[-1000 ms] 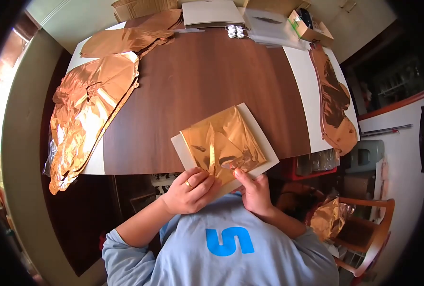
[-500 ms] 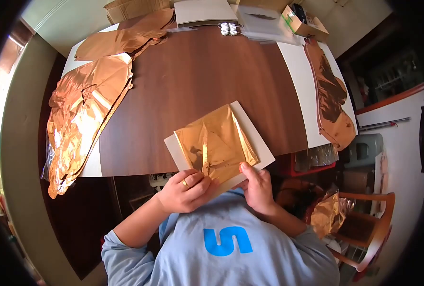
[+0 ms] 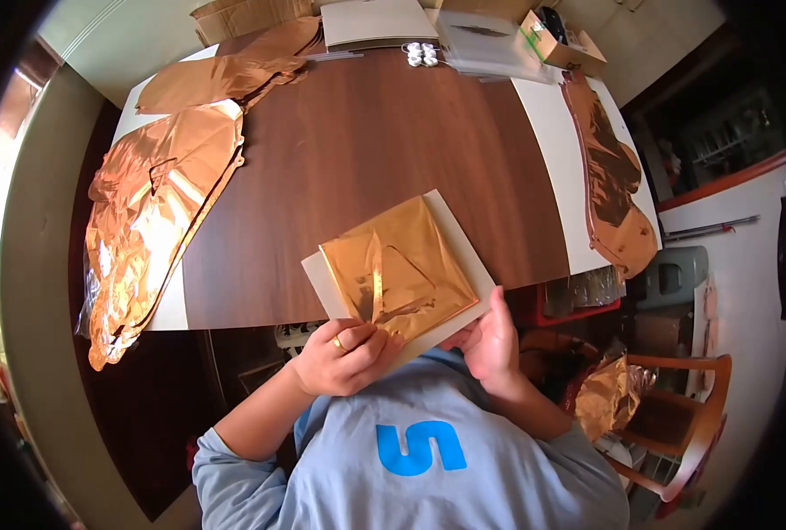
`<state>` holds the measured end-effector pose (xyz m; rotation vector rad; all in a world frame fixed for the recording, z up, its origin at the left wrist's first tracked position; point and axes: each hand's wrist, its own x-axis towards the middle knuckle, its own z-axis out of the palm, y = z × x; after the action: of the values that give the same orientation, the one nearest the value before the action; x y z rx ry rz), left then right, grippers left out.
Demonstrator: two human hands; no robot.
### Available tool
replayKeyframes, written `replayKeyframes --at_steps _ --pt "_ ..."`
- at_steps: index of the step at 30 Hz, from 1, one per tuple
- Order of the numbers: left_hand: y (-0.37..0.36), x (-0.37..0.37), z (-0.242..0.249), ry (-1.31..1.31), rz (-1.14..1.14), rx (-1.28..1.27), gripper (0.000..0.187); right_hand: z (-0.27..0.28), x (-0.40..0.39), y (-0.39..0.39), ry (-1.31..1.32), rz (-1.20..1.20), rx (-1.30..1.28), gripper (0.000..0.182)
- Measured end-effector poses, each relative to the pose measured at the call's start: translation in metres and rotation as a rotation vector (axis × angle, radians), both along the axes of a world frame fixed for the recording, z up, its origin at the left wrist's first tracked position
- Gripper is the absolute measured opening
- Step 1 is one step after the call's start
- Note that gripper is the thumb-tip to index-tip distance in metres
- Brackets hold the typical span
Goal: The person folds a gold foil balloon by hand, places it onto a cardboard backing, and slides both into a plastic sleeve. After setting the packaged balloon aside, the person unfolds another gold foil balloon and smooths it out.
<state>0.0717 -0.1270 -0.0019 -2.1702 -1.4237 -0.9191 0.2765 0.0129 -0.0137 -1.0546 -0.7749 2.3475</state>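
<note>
A gold foil balloon [image 3: 402,265], folded into a flat square, lies on a whitish square board [image 3: 450,215] held tilted at the near table edge. A creased strip of foil crosses the top of the fold. My left hand [image 3: 347,355], with a ring on one finger, is closed on the lower left edge of the foil and board. At the lower right corner my right hand [image 3: 490,349] supports the board, its thumb raised off the foil and its fingers partly hidden underneath.
Large copper foil balloons [image 3: 163,203] spread over the left of the brown table [image 3: 393,132]. Another foil piece [image 3: 612,177] lies along the right edge. At the back are a grey-white board stack [image 3: 375,25], white ribbon rolls [image 3: 422,55], clear plastic sleeves [image 3: 486,44] and a box [image 3: 565,46]. A chair [image 3: 675,415] stands right.
My right thumb has lifted off the foil and now points up beside the board. The right side of the foil lies flatter and squarer. My left hand keeps its grip.
</note>
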Motion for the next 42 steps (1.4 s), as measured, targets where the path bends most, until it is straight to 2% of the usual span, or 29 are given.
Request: replayKeyframes --at_steps 2,3,6,7,13,23,42 --pt "0.001 0.0 0.0 -0.005 0.007 0.006 0.033 0.001 0.006 -0.007 0.027 -0.02 0.034 0.061" --pt "0.001 0.0 -0.001 -0.009 0.01 0.01 0.034 0.012 0.006 -0.007 -0.061 0.112 0.152 0.058" --pt "0.005 0.002 -0.002 -0.028 0.006 0.029 0.035 0.017 0.01 -0.008 -0.103 0.329 0.188 0.05" --pt "0.007 0.003 -0.002 -0.035 0.002 0.036 0.035 0.018 0.007 -0.011 -0.073 0.295 0.162 0.043" --pt "0.012 0.003 0.008 -0.082 0.023 0.072 0.038 0.037 -0.012 -0.017 -0.054 0.223 0.236 0.036" --pt "0.011 0.004 -0.003 -0.03 0.029 0.055 0.036 0.024 -0.028 -0.018 -0.11 0.095 0.195 0.024" --pt "-0.003 -0.002 0.0 -0.021 0.045 -0.06 0.032 0.01 -0.023 -0.015 -0.1 0.069 0.261 0.028"
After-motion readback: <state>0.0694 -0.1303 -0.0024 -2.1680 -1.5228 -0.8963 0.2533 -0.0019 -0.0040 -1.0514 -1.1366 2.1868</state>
